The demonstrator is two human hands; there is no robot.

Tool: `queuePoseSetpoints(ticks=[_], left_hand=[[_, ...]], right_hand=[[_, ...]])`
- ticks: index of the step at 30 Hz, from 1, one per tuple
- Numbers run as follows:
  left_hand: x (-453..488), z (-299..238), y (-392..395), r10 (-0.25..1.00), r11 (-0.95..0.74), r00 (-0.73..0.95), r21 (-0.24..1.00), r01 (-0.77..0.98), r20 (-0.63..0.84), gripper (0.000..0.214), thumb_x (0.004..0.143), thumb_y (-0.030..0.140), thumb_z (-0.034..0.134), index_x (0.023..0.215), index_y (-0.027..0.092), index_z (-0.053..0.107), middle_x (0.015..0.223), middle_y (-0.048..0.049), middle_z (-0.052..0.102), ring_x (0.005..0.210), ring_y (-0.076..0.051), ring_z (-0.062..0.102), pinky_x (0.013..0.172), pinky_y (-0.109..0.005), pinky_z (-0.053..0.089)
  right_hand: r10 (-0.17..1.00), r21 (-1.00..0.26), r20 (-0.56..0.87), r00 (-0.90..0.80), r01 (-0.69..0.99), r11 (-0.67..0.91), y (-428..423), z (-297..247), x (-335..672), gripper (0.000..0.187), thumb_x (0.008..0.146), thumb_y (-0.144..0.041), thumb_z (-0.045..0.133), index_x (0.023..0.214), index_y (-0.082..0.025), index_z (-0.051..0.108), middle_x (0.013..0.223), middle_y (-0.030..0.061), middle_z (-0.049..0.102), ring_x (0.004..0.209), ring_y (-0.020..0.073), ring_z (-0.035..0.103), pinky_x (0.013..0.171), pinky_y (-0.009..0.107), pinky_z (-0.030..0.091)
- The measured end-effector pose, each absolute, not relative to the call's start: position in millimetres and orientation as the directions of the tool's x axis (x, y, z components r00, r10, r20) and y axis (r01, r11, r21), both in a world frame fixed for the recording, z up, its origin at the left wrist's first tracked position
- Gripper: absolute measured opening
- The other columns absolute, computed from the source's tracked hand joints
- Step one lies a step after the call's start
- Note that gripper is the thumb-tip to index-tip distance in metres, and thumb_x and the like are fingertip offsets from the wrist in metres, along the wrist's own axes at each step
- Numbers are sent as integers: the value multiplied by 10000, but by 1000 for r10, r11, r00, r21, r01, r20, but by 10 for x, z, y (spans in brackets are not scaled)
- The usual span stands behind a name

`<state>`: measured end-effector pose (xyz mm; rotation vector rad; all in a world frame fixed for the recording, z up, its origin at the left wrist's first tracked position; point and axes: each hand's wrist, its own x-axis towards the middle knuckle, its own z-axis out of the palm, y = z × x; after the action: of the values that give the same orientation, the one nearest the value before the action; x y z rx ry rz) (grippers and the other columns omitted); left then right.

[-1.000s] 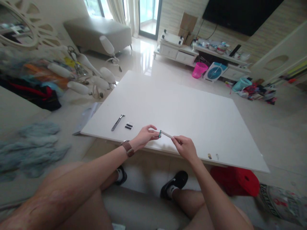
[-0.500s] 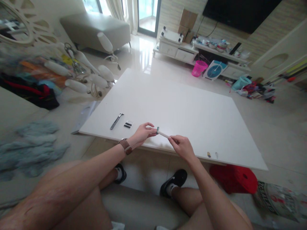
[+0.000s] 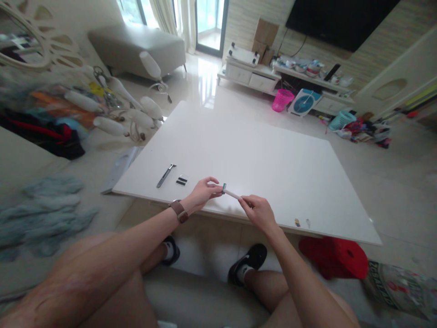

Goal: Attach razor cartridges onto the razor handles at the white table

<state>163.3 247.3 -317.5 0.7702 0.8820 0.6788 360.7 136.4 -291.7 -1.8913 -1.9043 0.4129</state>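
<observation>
A razor with a white handle (image 3: 231,194) and a dark green head is held over the near edge of the white table (image 3: 266,150). My left hand (image 3: 202,193) pinches it at the head end between fingertips, with the other fingers loosely curled. Closed around the far end of the handle, my right hand (image 3: 260,212) hides that end. To the left lies a grey and black razor (image 3: 165,176) with a T-shaped head. Beside it is a small clear pack with two black strips (image 3: 182,181).
Near the right front edge lie a small yellow and dark piece (image 3: 297,222) and a small clear piece (image 3: 308,223). A red roll (image 3: 336,257) and a printed sack (image 3: 399,287) sit below that side. A lamp with white shades (image 3: 141,118) stands beyond the left edge.
Both hands keep the same hold on the razor, which has barely moved. The whole view has shifted slightly, so the table appears a little lower.
</observation>
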Motion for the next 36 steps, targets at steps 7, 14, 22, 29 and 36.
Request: queuePoseSetpoints(ticks=[7,14,22,29,36], left_hand=[[1626,-3179,2495,798,527,463,818,-228,-385,326,680,132,808,856,150,534,729,-37,699,714,-122,663,802,-314,541],[1635,-3174,2456,771,537,516,817,-212,-373,384,667,187,843,886,151,530,751,-62,712,732,-151,688,779,-324,541],[1635,-3184,2457,762,547,509,819,-176,-400,377,667,186,846,883,141,540,756,-75,718,726,-159,697,740,-298,542],[1611,-3173,2485,787,523,485,830,-195,-382,383,642,196,856,854,145,542,737,-49,702,685,-125,664,748,-295,537],[1623,-3156,2460,758,530,536,830,-176,-371,397,639,214,853,876,150,541,734,-63,710,686,-140,664,707,-288,520]], right_hand=[[998,-523,60,-26,851,54,1356,-2885,3639,345,977,-429,466,910,-249,752,693,18,639,631,140,545,628,250,357],[993,-542,115,21,839,45,1372,-2815,3722,388,974,-425,463,785,-216,729,678,29,654,624,147,542,616,258,357],[996,-523,89,21,852,29,1368,-2901,3674,355,975,-420,466,873,-228,747,690,22,654,634,144,553,632,251,365],[997,-526,59,-42,848,67,1359,-2863,3654,353,973,-427,471,877,-244,757,699,21,662,637,143,563,630,251,369],[991,-593,120,61,805,23,1369,-2828,3788,377,958,-441,497,797,-214,751,700,34,689,614,153,559,607,266,367]])
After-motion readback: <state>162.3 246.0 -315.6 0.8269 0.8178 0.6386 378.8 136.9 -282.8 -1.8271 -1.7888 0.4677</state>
